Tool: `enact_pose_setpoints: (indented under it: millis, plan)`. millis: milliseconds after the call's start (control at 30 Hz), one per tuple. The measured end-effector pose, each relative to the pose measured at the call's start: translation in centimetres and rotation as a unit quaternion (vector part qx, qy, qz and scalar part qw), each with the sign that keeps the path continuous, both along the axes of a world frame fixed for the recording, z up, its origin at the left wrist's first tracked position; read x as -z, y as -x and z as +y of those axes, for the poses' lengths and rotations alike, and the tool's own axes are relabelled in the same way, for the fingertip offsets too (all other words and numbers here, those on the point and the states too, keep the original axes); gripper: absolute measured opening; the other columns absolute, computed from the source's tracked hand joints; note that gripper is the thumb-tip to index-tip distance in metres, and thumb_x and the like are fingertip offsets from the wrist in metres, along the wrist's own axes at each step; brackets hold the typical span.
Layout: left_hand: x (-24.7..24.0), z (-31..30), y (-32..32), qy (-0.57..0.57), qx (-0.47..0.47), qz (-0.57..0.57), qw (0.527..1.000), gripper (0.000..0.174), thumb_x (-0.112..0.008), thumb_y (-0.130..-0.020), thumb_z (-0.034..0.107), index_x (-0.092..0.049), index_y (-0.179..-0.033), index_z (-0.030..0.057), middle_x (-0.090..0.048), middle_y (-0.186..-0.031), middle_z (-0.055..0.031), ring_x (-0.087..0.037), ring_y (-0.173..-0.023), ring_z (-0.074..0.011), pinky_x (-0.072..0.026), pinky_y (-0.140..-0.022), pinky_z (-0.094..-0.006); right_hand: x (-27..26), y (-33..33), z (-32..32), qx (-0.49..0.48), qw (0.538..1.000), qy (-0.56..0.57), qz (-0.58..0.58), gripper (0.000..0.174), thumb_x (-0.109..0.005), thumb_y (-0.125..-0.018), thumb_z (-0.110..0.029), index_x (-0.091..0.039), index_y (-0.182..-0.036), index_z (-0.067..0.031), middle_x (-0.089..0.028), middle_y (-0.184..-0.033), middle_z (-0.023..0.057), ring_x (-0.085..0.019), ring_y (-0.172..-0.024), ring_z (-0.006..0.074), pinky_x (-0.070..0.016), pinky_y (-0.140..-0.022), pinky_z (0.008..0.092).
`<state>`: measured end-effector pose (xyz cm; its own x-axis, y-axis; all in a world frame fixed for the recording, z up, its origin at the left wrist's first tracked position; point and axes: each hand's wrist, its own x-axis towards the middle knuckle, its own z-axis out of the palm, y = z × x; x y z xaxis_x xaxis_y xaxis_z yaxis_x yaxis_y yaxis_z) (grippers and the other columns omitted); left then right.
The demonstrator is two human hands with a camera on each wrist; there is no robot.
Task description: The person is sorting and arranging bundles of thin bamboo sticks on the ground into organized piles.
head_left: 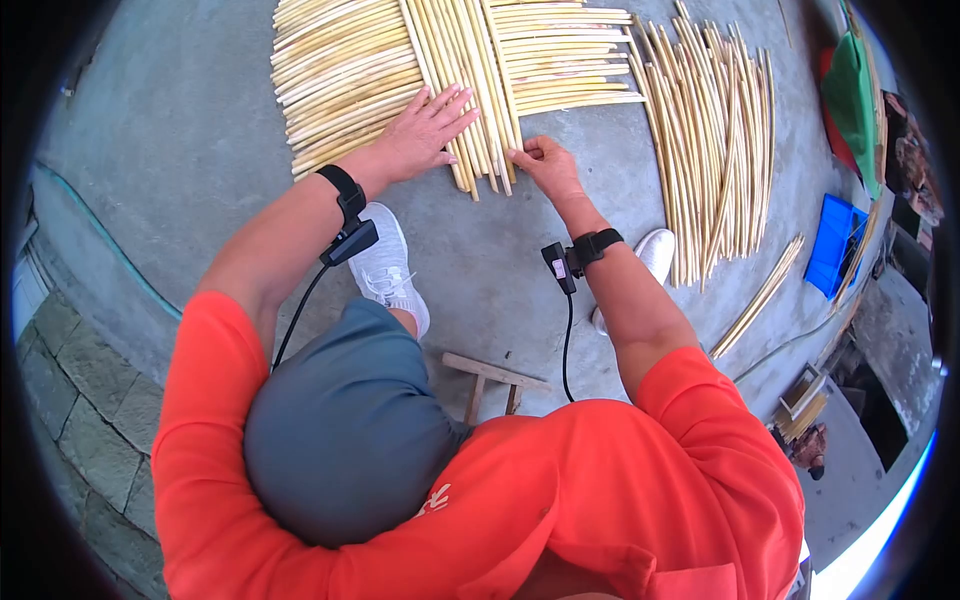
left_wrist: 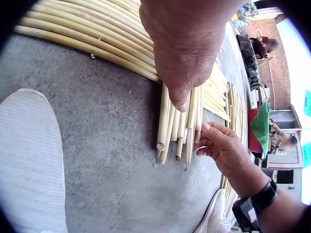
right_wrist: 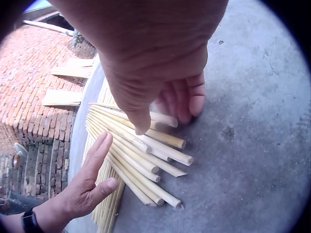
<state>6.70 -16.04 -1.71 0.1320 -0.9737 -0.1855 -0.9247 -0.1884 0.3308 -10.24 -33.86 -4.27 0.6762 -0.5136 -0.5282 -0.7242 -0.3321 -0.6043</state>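
- At your 12 o'clock, the sticks point(head_left: 455, 60): pale yellow, streaked tan.
- Your shirt point(head_left: 640, 480): orange-red, white lettering point(head_left: 434, 499) at 6 o'clock.
- Your trousers point(head_left: 350, 430): plain slate grey.
- Your shoes point(head_left: 385, 255): white.
- Your wrist straps point(head_left: 344, 188): black.
- At your 2 o'clock, the cloth point(head_left: 852, 110): green.
- At 3 o'clock, the tray point(head_left: 832, 245): blue.

Upper sticks point(head_left: 450, 55) cut off at head view's top edge; shirt lettering point(head_left: 435, 499) unreadable.
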Motion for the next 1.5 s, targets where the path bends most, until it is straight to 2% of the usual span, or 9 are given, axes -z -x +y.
enact_pose_setpoints:
  millis: [200, 300, 367, 600, 700, 800, 867, 1000, 1500]
  plan:
    - [0.1, -2.4, 0.6, -0.039, 0.046, -0.034, 0.998, 0.073, -0.057, -0.080, 0.039, -0.022, -0.138, 0.0120, -0.018, -0.144, -0.0103, -0.014, -0.134, -0.0253, -0.0128, -0.108, -0.0457, 1.2, 0.6, -0.3, 0.010, 0.999, -0.036, -0.012, 0.038, -0.072, -0.068, -0.034, -0.061, -0.089, -0.0034, -0.064, -0.078, 0.0089, -0.061, -0.073, 0.0203, -0.0484, -0.068, 0.0306]
    - [0.4, -2.7, 0.9, -0.056, 0.039, -0.031, 0.997, 0.074, -0.057, -0.080, 0.039, -0.021, -0.138, 0.0121, -0.018, -0.144, -0.0104, -0.014, -0.134, -0.0254, -0.0131, -0.108, -0.0455, 1.5, 0.9, -0.4, 0.033, 0.997, -0.063, -0.021, 0.027, -0.070, -0.074, -0.021, -0.061, -0.090, -0.0011, -0.061, -0.074, 0.0041, -0.056, -0.069, 0.0105, -0.0475, -0.063, 0.0251]
    - [0.5, -2.7, 0.9, -0.064, 0.038, -0.030, 0.997, 0.075, -0.057, -0.079, 0.038, -0.020, -0.139, 0.0124, -0.018, -0.144, -0.0100, -0.014, -0.134, -0.0253, -0.0133, -0.108, -0.0457, 2.5, 1.1, -0.5, 0.049, 0.994, -0.092, -0.037, 0.034, -0.071, -0.069, -0.028, -0.061, -0.091, -0.0031, -0.063, -0.079, 0.0096, -0.061, -0.073, 0.0202, -0.0484, -0.068, 0.0308]
    - [0.7, -2.5, 0.7, -0.034, 0.017, -0.017, 0.999, 0.076, -0.060, -0.078, 0.035, -0.020, -0.138, 0.0093, -0.015, -0.144, -0.0125, -0.012, -0.134, -0.0257, -0.0123, -0.108, -0.0447, 2.1, 1.2, -0.2, 0.050, 0.992, -0.089, -0.075, 0.029, -0.068, -0.072, -0.023, -0.061, -0.091, -0.0022, -0.063, -0.075, 0.0106, -0.060, -0.070, 0.0218, -0.0483, -0.066, 0.0316]
    - [-0.2, -2.0, 0.6, 0.003, -0.022, 0.002, 1.000, 0.075, -0.061, -0.079, 0.031, -0.020, -0.137, 0.0072, -0.014, -0.144, -0.0157, -0.012, -0.134, -0.0284, -0.0134, -0.108, -0.0431, 0.0, 0.3, 0.0, 0.036, 0.997, 0.000, -0.063, 0.031, -0.067, -0.073, -0.022, -0.059, -0.096, -0.0026, -0.062, -0.081, 0.0119, -0.060, -0.071, 0.0222, -0.0484, -0.066, 0.0318]
    - [0.5, -0.5, 0.4, 0.024, -0.182, 0.026, 0.983, 0.073, -0.061, -0.078, 0.027, -0.023, -0.136, 0.0045, -0.014, -0.142, -0.0205, -0.012, -0.133, -0.0328, -0.0152, -0.108, -0.0431, -1.0, -0.4, 0.0, 0.021, 0.996, 0.065, -0.063, 0.038, -0.067, -0.073, -0.021, -0.054, -0.104, -0.0025, -0.058, -0.100, 0.0148, -0.057, -0.087, 0.0254, -0.0465, -0.074, 0.0348]
    - [0.8, 0.6, 0.0, 0.017, -0.183, 0.020, 0.983, 0.074, -0.062, -0.078, 0.027, -0.023, -0.136, 0.0043, -0.014, -0.142, -0.0207, -0.012, -0.133, -0.0329, -0.0156, -0.107, -0.0430, -1.2, -1.1, 0.2, -0.060, 0.965, 0.219, -0.129, 0.050, -0.066, -0.072, -0.020, -0.047, -0.114, -0.0021, -0.045, -0.121, 0.0188, -0.046, -0.107, 0.0317, -0.0405, -0.087, 0.0393]
    - [0.6, 1.5, -0.1, -0.005, -0.185, 0.018, 0.983, 0.078, -0.064, -0.076, 0.029, -0.022, -0.136, 0.0036, -0.013, -0.142, -0.0217, -0.013, -0.133, -0.0332, -0.0168, -0.107, -0.0426, -0.7, -3.1, 1.1, -0.142, 0.945, 0.238, -0.172, 0.063, -0.062, -0.075, -0.020, -0.035, -0.128, -0.0009, -0.030, -0.132, 0.0265, -0.032, -0.121, 0.0406, -0.0296, -0.100, 0.0423]
    - [0.5, 0.8, -1.4, 0.019, -0.207, 0.058, 0.976, 0.074, -0.062, -0.078, 0.029, -0.022, -0.135, 0.0021, -0.016, -0.140, -0.0237, -0.017, -0.131, -0.0340, -0.0183, -0.107, -0.0404, 0.4, -7.0, -1.1, -0.218, 0.934, 0.215, -0.186, 0.056, -0.055, -0.080, -0.021, -0.034, -0.127, 0.0023, -0.029, -0.133, 0.0267, -0.030, -0.123, 0.0393, -0.0273, -0.102, 0.0407]
